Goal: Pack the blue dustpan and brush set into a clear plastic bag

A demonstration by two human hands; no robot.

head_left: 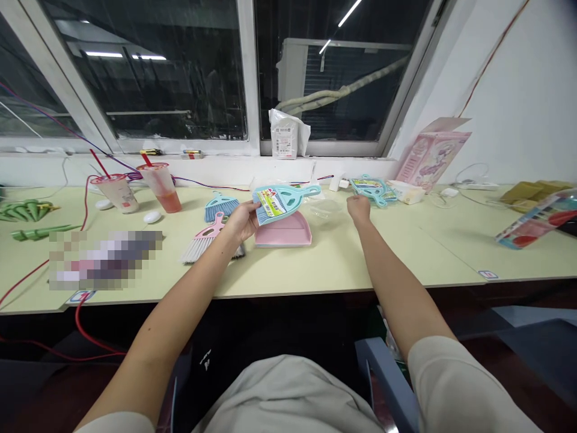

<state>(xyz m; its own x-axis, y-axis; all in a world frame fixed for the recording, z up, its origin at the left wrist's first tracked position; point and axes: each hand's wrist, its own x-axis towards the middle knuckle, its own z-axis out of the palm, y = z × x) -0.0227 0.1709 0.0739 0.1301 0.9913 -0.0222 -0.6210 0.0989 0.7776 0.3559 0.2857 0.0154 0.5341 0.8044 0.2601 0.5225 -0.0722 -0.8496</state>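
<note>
Head view, labelled blue set (276,203): clamped in the left hand (243,224), seemingly paired already.
Pink dustpan (285,233): right of that hand, unpaired.
Pink brush (197,248), blue brush (222,209): left of it, loose.
Second blue set (375,192): just beyond the right hand (359,210); grip cannot be told.

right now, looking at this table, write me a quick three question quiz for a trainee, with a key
1. True or false: the left hand holds a light-blue plastic dustpan-and-brush set with a printed label.
2. Where does the pink plastic dustpan rest?
A) white windowsill
B) pale yellow table
C) blue-grey chair
3. How many plastic drink cups with red straws stand there?

Key: 1 true; 2 B; 3 two.
</note>
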